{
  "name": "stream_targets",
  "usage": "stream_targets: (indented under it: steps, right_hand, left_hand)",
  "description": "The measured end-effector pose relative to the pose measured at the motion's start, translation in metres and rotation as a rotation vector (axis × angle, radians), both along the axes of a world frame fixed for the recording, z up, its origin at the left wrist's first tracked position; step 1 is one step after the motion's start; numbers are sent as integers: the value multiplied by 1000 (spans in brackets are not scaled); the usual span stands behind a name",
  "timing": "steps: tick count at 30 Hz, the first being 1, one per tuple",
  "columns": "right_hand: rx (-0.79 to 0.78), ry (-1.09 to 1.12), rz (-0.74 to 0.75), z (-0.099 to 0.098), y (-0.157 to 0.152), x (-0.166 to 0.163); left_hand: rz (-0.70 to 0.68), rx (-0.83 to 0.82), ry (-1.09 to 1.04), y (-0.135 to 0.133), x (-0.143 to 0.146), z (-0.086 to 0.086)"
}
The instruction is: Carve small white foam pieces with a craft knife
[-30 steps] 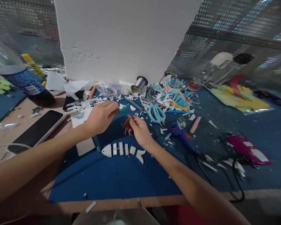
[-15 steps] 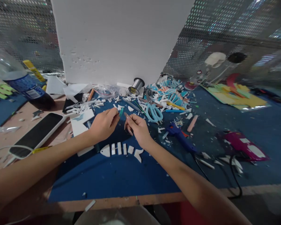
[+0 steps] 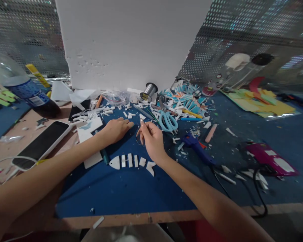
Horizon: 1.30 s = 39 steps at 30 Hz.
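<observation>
My left hand (image 3: 117, 130) lies palm down on the blue mat (image 3: 121, 195), fingers stretched toward the scraps; nothing shows in it. Beside it, my right hand (image 3: 153, 139) is closed in a pinch on a thin wire (image 3: 138, 139) that curves below the fingertips. Nearer to me lie white foam fish pieces in a row: a pointed head (image 3: 114, 163), several small bars (image 3: 130, 160) and a forked tail (image 3: 150, 168). Thin wire shows between some bars. A teal-handled tool (image 3: 105, 157) lies partly under my left forearm, next to a white foam sheet (image 3: 93, 160).
Light blue scissors (image 3: 168, 121), a wire spool (image 3: 148, 92) and a heap of foam scraps (image 3: 185, 101) lie behind my hands. Right are a blue glue gun (image 3: 198, 148) with a cord and a magenta packet (image 3: 270, 158). Left are a phone (image 3: 41, 143) and a bottle (image 3: 31, 94).
My left hand has lowered to the mat, and the teal thing at its fingertips is no longer visible. My right hand has moved slightly right, still pinching the wire.
</observation>
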State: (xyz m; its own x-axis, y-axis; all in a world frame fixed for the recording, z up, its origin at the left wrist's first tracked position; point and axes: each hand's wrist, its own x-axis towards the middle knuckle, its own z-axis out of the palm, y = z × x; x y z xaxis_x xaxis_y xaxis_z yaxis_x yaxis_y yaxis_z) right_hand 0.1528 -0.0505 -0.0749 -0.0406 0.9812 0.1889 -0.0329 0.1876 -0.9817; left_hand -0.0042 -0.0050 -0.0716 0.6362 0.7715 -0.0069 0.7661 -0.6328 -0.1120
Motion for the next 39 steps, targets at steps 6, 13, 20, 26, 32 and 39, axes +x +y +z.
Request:
stream_targets:
  steps: [6, 13, 20, 26, 32, 39]
  right_hand:
    - [-13, -10, -30, 1, 2, 0]
    - [-8, -9, -53, 5, 4, 5]
    - [-18, -34, -68, 4, 4, 10]
    - [-24, -18, -47, 7, 3, 9]
    - [-7, 25, -10, 6, 0, 8]
    - [107, -58, 50, 8, -9, 8]
  left_hand:
    - [43, -40, -76, 0, 0, 1]
    - [64, -36, -110, -8, -3, 4]
    - [19, 156, -382, -21, -2, 1]
    - [141, -259, -923, -30, 2, 0]
    - [202, -727, -1255, -25, 2, 0]
    - [141, -954, -1411, -20, 2, -3]
